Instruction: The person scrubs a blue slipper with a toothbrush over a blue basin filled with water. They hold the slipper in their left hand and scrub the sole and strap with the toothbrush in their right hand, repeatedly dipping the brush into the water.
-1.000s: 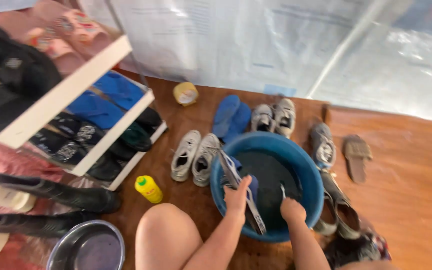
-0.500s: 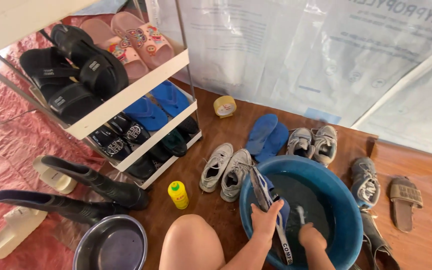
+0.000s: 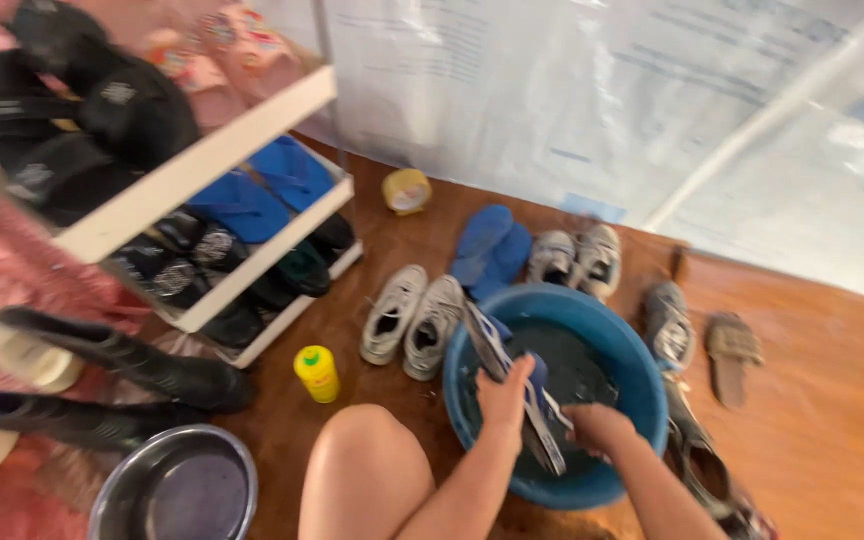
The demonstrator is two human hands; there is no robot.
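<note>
A shoe is gripped by the left hand over the blue basin, while the right hand is closed on something unclear beside it. Dirty water could be slopped onto the grey sneakers left of the basin.

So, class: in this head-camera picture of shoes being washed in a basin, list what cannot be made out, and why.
- Right hand: whatever it holds is hidden by the hand and dark water in the round blue plastic basin.
- Striped shoe in the left hand: details motion-blurred.
- Dark footwear at right: cut off by the bottom edge.
</note>
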